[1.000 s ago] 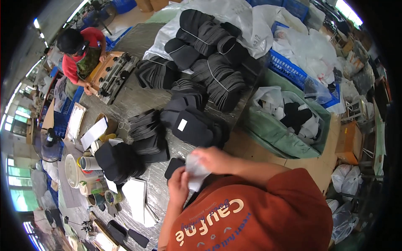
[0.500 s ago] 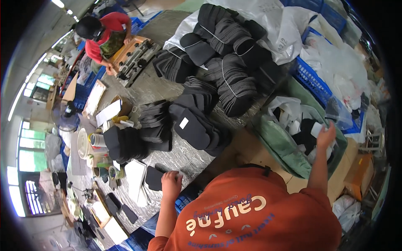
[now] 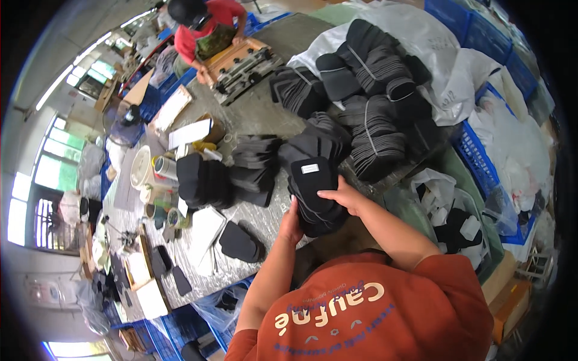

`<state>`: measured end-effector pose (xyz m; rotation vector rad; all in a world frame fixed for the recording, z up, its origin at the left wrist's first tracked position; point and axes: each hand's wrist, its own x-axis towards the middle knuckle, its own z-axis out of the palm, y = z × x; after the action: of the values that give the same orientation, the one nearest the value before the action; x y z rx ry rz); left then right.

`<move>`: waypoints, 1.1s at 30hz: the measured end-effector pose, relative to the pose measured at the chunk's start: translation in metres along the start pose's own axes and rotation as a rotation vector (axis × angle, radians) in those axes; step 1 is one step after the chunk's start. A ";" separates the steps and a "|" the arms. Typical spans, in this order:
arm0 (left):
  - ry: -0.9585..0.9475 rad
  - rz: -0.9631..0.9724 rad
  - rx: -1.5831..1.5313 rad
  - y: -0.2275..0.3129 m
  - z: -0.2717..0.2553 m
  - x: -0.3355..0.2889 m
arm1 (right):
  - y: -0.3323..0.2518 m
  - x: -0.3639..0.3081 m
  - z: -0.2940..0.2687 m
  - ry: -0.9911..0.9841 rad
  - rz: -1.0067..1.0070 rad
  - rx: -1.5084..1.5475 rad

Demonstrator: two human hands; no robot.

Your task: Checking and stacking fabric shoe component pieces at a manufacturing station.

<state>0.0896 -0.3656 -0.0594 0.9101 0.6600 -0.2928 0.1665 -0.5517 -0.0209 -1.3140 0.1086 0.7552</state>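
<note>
A stack of black, round-ended flat pads (image 3: 314,188) with a small white label on top lies at the near edge of the table, between my hands. My left hand (image 3: 292,224) presses against its left side, fingers pointing up along the edge. From the right, my right hand (image 3: 342,196) grips it, thumb laid on top and fingers down the side. A smaller pile of black pads (image 3: 238,242) rests to the left, beside some white sheets (image 3: 206,228). More dark pads (image 3: 256,159) stand in rows just beyond.
Banded bundles of grey-black pads (image 3: 376,135) cover the far right of the table. A green bin (image 3: 490,231) with white bags and black scraps stands at right, near a blue crate (image 3: 475,150). Across the table, a person in red (image 3: 211,30) handles a wooden frame (image 3: 241,63).
My right hand has left the bin at right and come to the labelled stack. My left hand has moved right from the smaller pile to the same stack. The view has shifted.
</note>
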 end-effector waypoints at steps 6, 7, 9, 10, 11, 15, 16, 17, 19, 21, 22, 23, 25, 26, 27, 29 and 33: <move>-0.040 0.312 0.489 0.054 -0.027 -0.026 | 0.044 -0.023 0.034 -0.323 0.109 0.641; -0.060 0.282 0.544 0.062 -0.037 -0.025 | 0.049 -0.021 0.040 -0.336 0.136 0.640; 0.073 0.201 0.445 0.060 -0.043 -0.020 | 0.052 -0.018 0.045 -0.319 0.141 0.537; 0.076 0.205 0.440 0.058 -0.047 -0.018 | 0.051 -0.016 0.046 -0.292 0.135 0.444; 0.054 0.166 0.345 0.056 -0.051 -0.018 | 0.051 -0.016 0.048 -0.297 0.135 0.439; -0.069 0.092 0.129 0.043 -0.055 -0.015 | 0.049 -0.017 0.038 -0.290 0.183 0.472; -0.156 0.036 0.095 0.045 -0.057 -0.017 | 0.051 -0.016 0.033 -0.339 0.195 0.554; -0.154 0.036 0.095 0.047 -0.058 -0.017 | 0.053 -0.015 0.029 -0.340 0.196 0.555; -0.353 0.076 0.066 0.054 -0.051 -0.021 | 0.058 -0.015 0.026 -0.454 0.191 0.612; -0.336 0.105 0.104 0.068 -0.044 -0.037 | 0.064 -0.011 0.031 -0.525 0.165 0.537; -0.359 0.164 0.203 0.081 -0.040 -0.049 | 0.067 -0.012 0.035 -0.600 0.139 0.453; -0.381 0.231 0.297 0.093 -0.038 -0.058 | 0.069 -0.014 0.041 -0.597 0.146 0.452; -0.344 0.265 0.529 0.116 -0.036 -0.069 | 0.065 -0.016 0.054 -0.494 0.109 0.220; -0.332 0.276 0.608 0.122 -0.037 -0.071 | 0.060 -0.017 0.058 -0.429 0.013 0.132; -0.324 0.284 0.693 0.126 -0.038 -0.072 | 0.072 -0.010 0.057 -0.423 0.014 0.134; -0.279 0.230 0.780 0.125 -0.039 -0.069 | 0.107 0.011 0.055 -0.220 -0.593 -0.416; -0.191 0.249 0.827 0.100 -0.077 -0.054 | 0.066 -0.014 0.058 0.143 -0.343 -0.778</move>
<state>0.0670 -0.2466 0.0051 1.7130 0.2235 -0.4328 0.0994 -0.5024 -0.0521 -2.0576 -0.3233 0.4085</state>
